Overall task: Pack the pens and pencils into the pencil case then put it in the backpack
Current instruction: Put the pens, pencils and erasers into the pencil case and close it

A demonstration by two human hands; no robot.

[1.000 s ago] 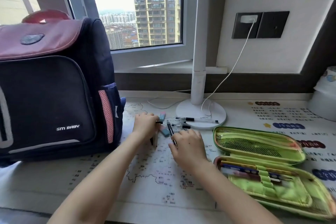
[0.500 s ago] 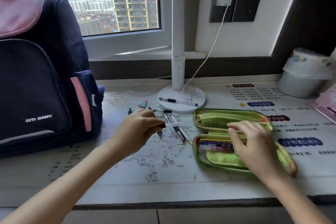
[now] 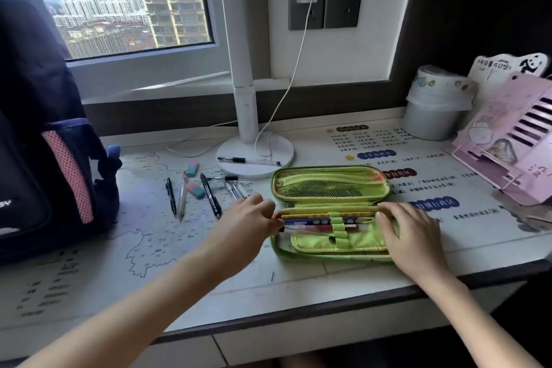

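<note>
The green pencil case lies open on the desk, with several pencils under its elastic loops. My left hand is at the case's left end and pinches the tip of a clear pen that lies slanted inside. My right hand rests flat on the case's right end. Loose pens lie to the left: a black pen, a clear one, another black pen and a small cluster. One more pen sits on the lamp base. The dark backpack stands at the far left.
Two erasers lie among the loose pens. A white lamp with a charging cable stands behind the case. A white container and a pink book stand occupy the back right. The desk edge is close below my hands.
My left hand carried the clear pen from the loose pile rightward into the case. My right hand slid to the case's right end. The view shifted right.
</note>
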